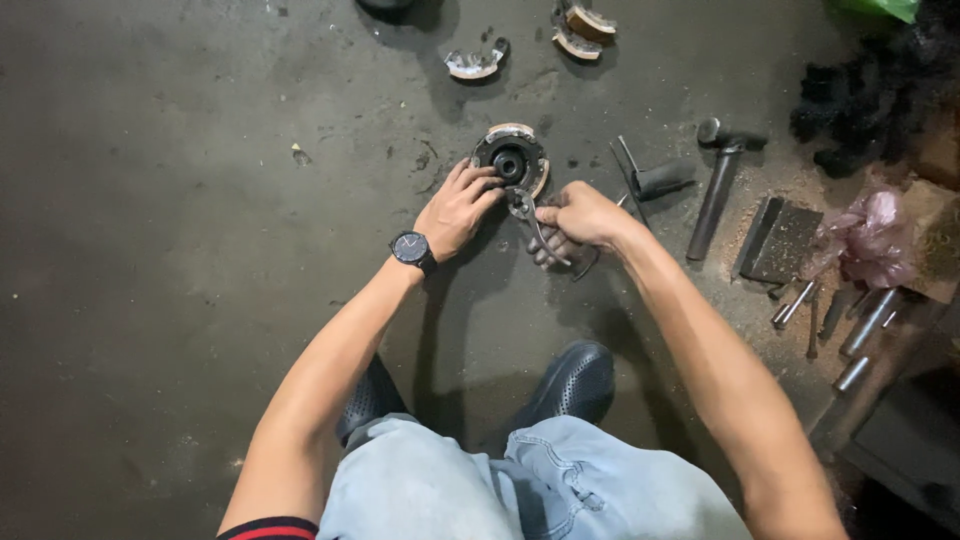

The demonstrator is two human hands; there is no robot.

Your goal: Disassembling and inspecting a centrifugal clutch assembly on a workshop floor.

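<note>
A round black clutch-like part (511,162) with tan-lined shoes around its rim lies on the dark concrete floor. My left hand (458,208), a black watch on its wrist, rests its fingers on the part's left edge. My right hand (580,218) grips a pair of pliers (528,218) by the handles. The jaws of the pliers reach the part's lower edge.
Loose brake-shoe pieces (478,63) (580,28) lie farther away. To the right are a hammer (718,180), a black socket-like tool (655,180), a flat dark block (782,240), several metal rods (860,330), a pink plastic bag (870,235). My shoes (572,385) are near me.
</note>
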